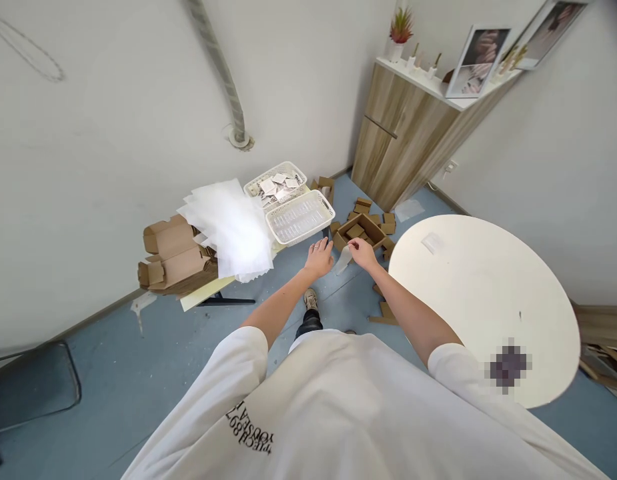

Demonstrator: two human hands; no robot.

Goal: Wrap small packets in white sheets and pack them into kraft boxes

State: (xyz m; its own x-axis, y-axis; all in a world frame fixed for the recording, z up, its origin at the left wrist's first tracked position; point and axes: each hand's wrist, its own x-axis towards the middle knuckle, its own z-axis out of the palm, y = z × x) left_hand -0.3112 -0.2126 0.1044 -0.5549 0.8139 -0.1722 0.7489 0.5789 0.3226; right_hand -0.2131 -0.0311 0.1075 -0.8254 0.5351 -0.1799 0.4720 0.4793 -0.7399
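My right hand (362,255) pinches a small translucent piece (343,260), like a thin plastic sleeve or wrapper, which hangs down to its left. Close by on the left is my left hand (319,259), fingers stretched and apart, with a ring on one finger and nothing visible in it. Just beyond that hand stands a white basket (299,235) holding rows of clear plastic pieces. Behind it, another white basket (253,185) contains small white square cards (278,185). An open cardboard box (373,227) with small brown boxes inside lies on the floor past my right hand.
White translucent sheets (233,230) are stacked left of the baskets, beside flattened cardboard boxes (181,257). A round white table (478,280) stands to the right. A wooden cabinet (408,120) fills the back corner. Small brown boxes litter the blue floor (188,373); a folding chair (33,387) is at left.
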